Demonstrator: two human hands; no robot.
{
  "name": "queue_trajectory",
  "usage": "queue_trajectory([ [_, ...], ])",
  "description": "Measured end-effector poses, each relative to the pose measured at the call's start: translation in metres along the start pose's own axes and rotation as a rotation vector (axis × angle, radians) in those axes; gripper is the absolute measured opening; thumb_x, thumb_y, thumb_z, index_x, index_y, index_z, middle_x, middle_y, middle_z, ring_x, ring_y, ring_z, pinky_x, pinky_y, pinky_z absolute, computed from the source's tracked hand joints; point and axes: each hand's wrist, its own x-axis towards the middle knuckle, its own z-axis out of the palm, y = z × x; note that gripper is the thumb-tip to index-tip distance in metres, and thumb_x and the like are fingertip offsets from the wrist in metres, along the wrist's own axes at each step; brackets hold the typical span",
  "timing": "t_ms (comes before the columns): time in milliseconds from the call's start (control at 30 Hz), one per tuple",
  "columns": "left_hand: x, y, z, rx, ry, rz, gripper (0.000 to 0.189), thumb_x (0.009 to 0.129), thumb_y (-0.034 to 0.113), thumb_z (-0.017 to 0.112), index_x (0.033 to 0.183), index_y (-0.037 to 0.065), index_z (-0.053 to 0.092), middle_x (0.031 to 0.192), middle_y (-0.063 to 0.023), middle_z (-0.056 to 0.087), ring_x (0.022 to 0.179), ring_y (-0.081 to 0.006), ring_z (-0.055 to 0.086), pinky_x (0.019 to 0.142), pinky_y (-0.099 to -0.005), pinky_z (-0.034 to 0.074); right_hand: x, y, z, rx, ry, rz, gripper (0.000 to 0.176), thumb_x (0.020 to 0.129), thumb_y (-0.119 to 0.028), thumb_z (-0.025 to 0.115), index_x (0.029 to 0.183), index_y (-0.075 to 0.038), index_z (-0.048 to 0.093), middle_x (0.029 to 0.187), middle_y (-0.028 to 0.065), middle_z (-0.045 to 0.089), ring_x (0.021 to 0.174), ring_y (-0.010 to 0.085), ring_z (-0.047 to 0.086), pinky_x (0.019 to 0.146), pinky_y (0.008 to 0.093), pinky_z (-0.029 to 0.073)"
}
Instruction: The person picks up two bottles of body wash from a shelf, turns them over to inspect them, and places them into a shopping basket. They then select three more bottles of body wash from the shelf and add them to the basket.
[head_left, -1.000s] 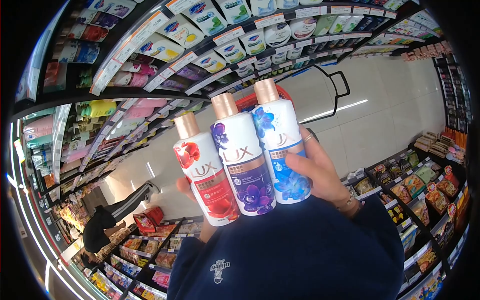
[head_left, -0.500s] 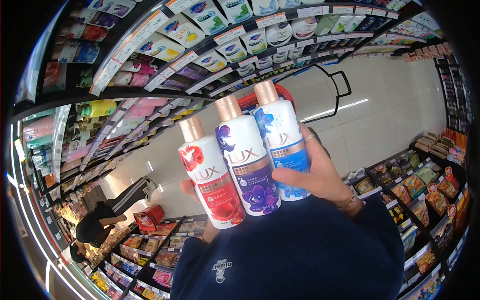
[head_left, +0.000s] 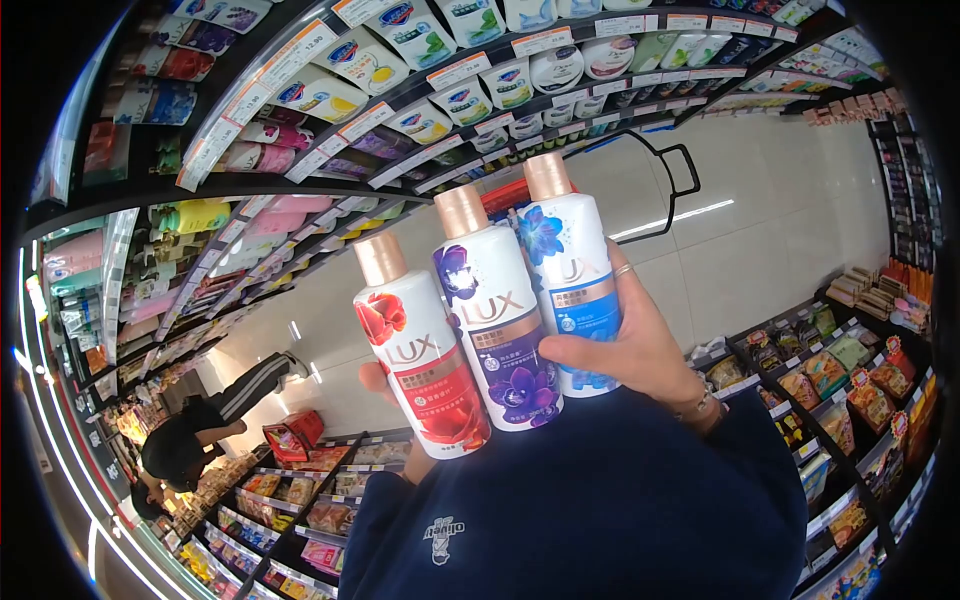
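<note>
Three white bottles with gold caps stand side by side in front of my chest. On the left is the red-labelled bottle [head_left: 425, 365], with my left hand [head_left: 385, 390] wrapped round its outer side; most of that hand is hidden behind it. The purple-labelled bottle [head_left: 500, 330] is in the middle. My right hand [head_left: 645, 335], with a ring on one finger, is closed round the blue-labelled bottle [head_left: 570, 290] on the right, its thumb reaching across the front to the purple bottle's edge.
Shelves of bottles [head_left: 440, 120] with price tags curve across the top and left. A red basket [head_left: 505, 197] with a black handle is behind the bottles. Packaged goods [head_left: 830, 370] fill low shelves at right and bottom left. A person [head_left: 185, 440] bends near another red basket [head_left: 293, 436].
The blue bottle has shifted slightly right and turned, showing more of its blue flower. The middle bottle has moved up a little. The person at the left has moved slightly.
</note>
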Motion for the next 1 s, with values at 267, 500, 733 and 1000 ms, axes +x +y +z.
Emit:
queue_trajectory([
  [267,0.001,-0.006,0.007,-0.077,-0.062,-0.006,0.087,0.075,0.055,0.068,0.135,0.001,0.035,0.120,-0.0275,0.052,0.109,-0.0352,0.055,0.091,-0.0487,0.047,0.002,-0.004,-0.003,-0.039,-0.004,0.046,0.091,0.072,-0.010,0.079,0.140,0.002,0.019,0.121,0.0098,0.049,0.109,0.0147,0.051,0.089,0.0290,0.046],
  [500,-0.001,0.001,-0.007,-0.076,-0.018,-0.034,0.079,0.077,0.054,0.066,0.132,0.002,0.040,0.122,-0.0248,0.052,0.109,-0.0332,0.056,0.091,-0.0464,0.048,0.002,0.000,-0.005,-0.016,0.001,0.025,0.092,0.072,-0.009,0.079,0.141,0.001,0.019,0.122,0.0094,0.048,0.110,0.0150,0.051,0.090,0.0298,0.046],
  [733,0.012,-0.022,0.035,-0.021,0.027,0.091,0.074,0.079,0.054,0.063,0.130,0.003,0.044,0.127,-0.0190,0.052,0.114,-0.0310,0.053,0.096,-0.0470,0.044,0.004,-0.003,-0.003,-0.021,-0.009,0.036,0.093,0.071,-0.009,0.079,0.141,0.001,0.018,0.123,0.0099,0.047,0.111,0.0160,0.050,0.091,0.0305,0.045],
  [1000,0.014,-0.007,0.032,-0.089,0.042,-0.063,0.079,0.080,0.055,0.061,0.135,0.004,0.038,0.130,-0.0177,0.049,0.116,-0.0306,0.051,0.097,-0.0475,0.042,0.003,-0.003,-0.002,0.009,-0.016,0.029,0.091,0.072,-0.008,0.078,0.141,0.001,0.018,0.123,0.0103,0.047,0.112,0.0161,0.050,0.091,0.0310,0.045],
])
